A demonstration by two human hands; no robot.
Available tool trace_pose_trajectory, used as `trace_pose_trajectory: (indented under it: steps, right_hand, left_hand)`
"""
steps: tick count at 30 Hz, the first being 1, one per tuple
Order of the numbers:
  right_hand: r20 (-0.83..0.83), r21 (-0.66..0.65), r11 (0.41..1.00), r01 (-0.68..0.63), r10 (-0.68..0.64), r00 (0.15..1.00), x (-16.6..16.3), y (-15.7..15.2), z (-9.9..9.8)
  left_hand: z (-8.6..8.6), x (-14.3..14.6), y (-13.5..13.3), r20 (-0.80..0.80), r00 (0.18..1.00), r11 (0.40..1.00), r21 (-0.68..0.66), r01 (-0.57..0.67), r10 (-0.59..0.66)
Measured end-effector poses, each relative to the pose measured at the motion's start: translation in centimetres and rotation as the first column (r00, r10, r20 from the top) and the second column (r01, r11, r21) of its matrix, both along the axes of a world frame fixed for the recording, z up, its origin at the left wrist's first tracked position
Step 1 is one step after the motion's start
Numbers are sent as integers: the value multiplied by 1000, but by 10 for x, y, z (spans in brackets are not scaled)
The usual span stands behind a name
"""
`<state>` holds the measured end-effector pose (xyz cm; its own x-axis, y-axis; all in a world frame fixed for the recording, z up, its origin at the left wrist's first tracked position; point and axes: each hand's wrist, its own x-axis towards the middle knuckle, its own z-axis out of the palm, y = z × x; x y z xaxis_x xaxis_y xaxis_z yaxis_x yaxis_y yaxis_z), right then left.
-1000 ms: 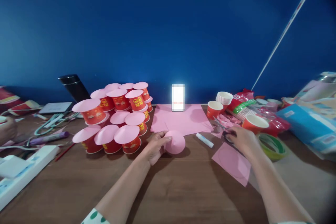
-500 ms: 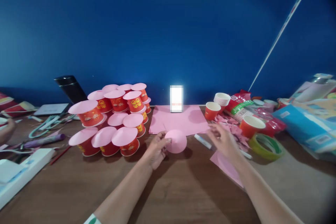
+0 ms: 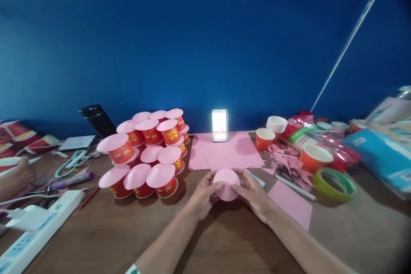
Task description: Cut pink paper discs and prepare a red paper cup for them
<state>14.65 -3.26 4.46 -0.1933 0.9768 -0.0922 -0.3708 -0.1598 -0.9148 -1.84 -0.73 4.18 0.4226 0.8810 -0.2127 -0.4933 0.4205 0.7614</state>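
Between my two hands is a pink paper circle (image 3: 227,183), its face turned up toward me. My left hand (image 3: 205,192) pinches its left edge, thumb on top and fingers behind. On the opposite edge my right hand (image 3: 255,197) grips it the same way. Just beyond lie pink paper sheets (image 3: 231,150). To the right rests a pink square (image 3: 292,205) with a circle drawn on it, beside a white pen (image 3: 297,187). On the left, several upturned red paper cups (image 3: 167,189) are stacked in tiers, each topped with a pink disc.
Right of the sheets stand red paper cups (image 3: 265,138), pink scraps (image 3: 290,160), a roll of tape (image 3: 334,185) and a blue package (image 3: 375,150). A white power strip (image 3: 41,233) and a black bottle (image 3: 98,120) are at left. Another person's hand (image 3: 17,177) shows at the left edge.
My right hand has come left from near the pens and scraps to take the circle's right edge. My left hand still holds the circle. The view has tilted up and turned slightly left.
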Motion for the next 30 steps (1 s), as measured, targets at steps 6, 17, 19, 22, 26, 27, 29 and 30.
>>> trace_pose_trajectory:
  steps: [6, 17, 19, 22, 26, 27, 29, 30]
  right_hand:
    - [-42, -10, 1000, -21, 21, 999, -3, -1, 1]
    - [-139, -18, 1000, 12, -14, 990, -2, 0, -7]
    - [-153, -9, 1000, 2, -3, 988, -1, 0, -7]
    - [-161, 9, 1000, -15, 16, 987, -2, 1, -7]
    - [-180, -16, 1000, -17, 14, 984, -2, 3, -7]
    - [-183, -31, 999, -10, 4, 983, -2, 3, -7]
    - [-183, -60, 998, 2, -13, 983, -1, 3, -6]
    - [-182, -71, 997, 6, -19, 983, -1, 3, -5]
  left_hand:
    - [2, 0, -1, -36, 999, 999, 38, 32, -31]
    - [0, 1, 1, -76, 992, 994, 17, 103, -102]
    - [0, 1, 2, -63, 994, 996, 16, 90, -89]
    - [1, 2, 1, -54, 997, 999, 14, 48, -47]
    - [1, 1, 0, -75, 996, 999, 4, 48, -48]
    - [1, 1, 0, -79, 995, 998, 3, 61, -61]
    - [-1, -1, 1, -77, 993, 996, 4, 85, -85]
    - [-2, -1, 2, -70, 994, 996, 5, 90, -89]
